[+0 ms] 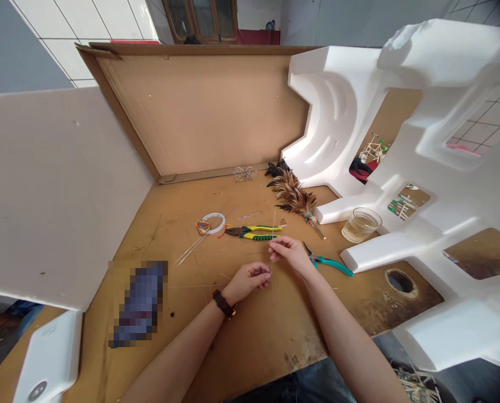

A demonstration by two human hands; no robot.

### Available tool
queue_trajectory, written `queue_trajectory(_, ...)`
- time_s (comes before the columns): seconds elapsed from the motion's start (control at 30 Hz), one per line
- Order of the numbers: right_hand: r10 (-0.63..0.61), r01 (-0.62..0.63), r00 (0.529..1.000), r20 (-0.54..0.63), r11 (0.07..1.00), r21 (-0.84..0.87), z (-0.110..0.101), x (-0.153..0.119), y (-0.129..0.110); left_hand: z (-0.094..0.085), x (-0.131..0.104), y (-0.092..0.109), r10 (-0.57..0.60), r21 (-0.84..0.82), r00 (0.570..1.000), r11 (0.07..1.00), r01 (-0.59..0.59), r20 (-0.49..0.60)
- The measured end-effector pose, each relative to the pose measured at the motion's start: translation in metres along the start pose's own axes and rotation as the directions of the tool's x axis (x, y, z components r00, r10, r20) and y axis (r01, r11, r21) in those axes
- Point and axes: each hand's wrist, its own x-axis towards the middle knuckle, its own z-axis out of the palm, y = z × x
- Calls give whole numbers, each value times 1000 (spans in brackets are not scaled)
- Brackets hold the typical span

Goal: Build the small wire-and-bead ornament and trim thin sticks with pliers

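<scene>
The white foam packing (421, 168) walls in our right side and the cardboard panel (208, 112) backs the brown table (258, 336), so we do well to work between them, with our forearms low for steadiness. The feather duster (294, 196) lies beyond our hands, near the glass of pale liquid (361, 225); we should swing our elbow with care on that side. The teal-handled pliers (333, 265) lie just beside our right forearm, and the yellow-and-green pliers (256, 232) lie just past our fingers, both within reach should the metal prove stiff. Our right hand (285, 250) pinches the thin wire (274, 217) between thumb and fingertips. Our left hand (253, 277) is curled below it, its fingertips seemingly pinched on the lower part; its exact hold is too small to tell. The wire stands nearly upright between the two hands, its free tip rising above the right one. To handle it well, we should grip lightly, let one hand anchor while the other works, and watch that tip, which could spring or kink.
</scene>
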Motion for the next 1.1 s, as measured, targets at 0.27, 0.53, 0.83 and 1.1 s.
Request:
queue_trajectory(0.27, 0, 0, 1000, 0, 1000, -2, -1, 0, 0, -1, -1, 1, 10, 12, 1000, 1000, -10, 23)
queue_trajectory(0.53, 125, -72, 973, 196, 963, -259, 0, -4, 2, 1, -1, 2, 21, -39, 1000, 999, -22, -20)
queue_trajectory(0.83, -282, -186, 885, -371, 517, -836, -54, 21, -16, -20, 4, 31, 217, 778, 953, 628, 31, -213)
queue_trajectory(1.1, -321, -287, 859, -399, 345, -894, -52, 29, -11, -17, 33, 50, 84, 996, 993, -39, 84, -80)
